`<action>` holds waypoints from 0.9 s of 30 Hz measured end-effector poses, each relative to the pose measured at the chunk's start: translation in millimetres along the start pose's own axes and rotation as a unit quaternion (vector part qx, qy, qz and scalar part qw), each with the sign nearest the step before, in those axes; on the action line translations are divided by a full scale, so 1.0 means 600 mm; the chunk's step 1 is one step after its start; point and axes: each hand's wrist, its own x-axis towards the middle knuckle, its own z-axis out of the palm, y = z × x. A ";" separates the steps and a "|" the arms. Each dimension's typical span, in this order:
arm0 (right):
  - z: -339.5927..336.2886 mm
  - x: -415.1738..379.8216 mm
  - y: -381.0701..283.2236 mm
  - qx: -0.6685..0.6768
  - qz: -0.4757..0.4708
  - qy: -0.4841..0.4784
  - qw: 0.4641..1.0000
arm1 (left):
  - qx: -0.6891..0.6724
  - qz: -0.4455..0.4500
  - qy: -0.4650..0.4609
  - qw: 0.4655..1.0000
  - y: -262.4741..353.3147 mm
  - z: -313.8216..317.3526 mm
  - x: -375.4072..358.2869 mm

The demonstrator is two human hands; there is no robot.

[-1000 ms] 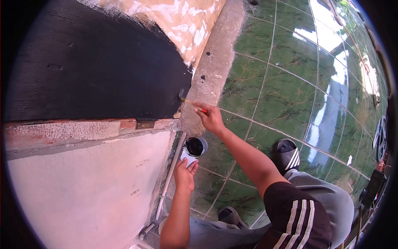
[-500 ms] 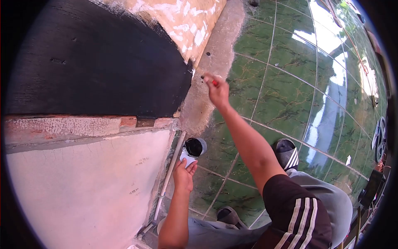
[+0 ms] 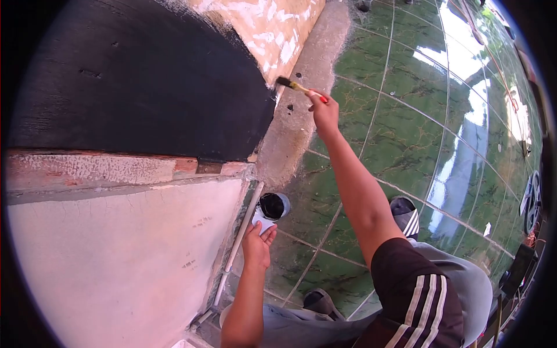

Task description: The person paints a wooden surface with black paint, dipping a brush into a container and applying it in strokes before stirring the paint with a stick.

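My right hand (image 3: 325,112) is closed on the handle of a paintbrush (image 3: 293,85). The brush's dark bristles point left, close to the corner where the black painted surface (image 3: 151,87) meets the tan surface with white patches (image 3: 272,29). Whether the bristles touch it I cannot tell. Lower down, my left hand (image 3: 257,243) pinches a white piece (image 3: 264,224) at the edge of a round can (image 3: 274,206) with black paint inside.
A pale wall (image 3: 127,249) stands at the lower left, with a white pipe (image 3: 242,229) along its edge. Green tiles (image 3: 406,133) cover the floor. My sandalled feet are below, and a fan-like round object (image 3: 530,202) lies at the far right.
My right hand has moved right and slightly up, and the brush now shows clearly, its bristles towards the corner. My left hand stays by the can. The view has shifted slightly.
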 end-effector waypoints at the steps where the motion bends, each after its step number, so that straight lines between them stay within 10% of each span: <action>1: 0.002 -0.005 -0.002 0.085 0.023 0.031 0.996 | 0.001 0.001 0.004 1.000 0.000 0.001 0.001; 4: -0.003 -0.038 0.060 0.249 0.157 -0.095 0.951 | 0.003 -0.006 0.006 1.000 0.001 0.004 0.004; 7: 0.038 -0.092 0.109 0.256 0.258 -0.012 0.932 | 0.000 0.001 0.005 1.000 -0.003 0.008 0.008; 15: 0.071 -0.118 0.028 -0.205 -0.117 0.082 0.968 | 0.001 -0.008 -0.011 1.000 -0.001 0.019 0.001; 23: 0.083 -0.112 -0.003 0.325 0.056 0.058 0.942 | -0.016 -0.011 0.000 1.000 -0.006 0.031 -0.005; 27: 0.093 -0.086 0.092 0.303 0.192 0.103 0.928 | -0.012 -0.011 -0.020 1.000 -0.003 0.026 -0.008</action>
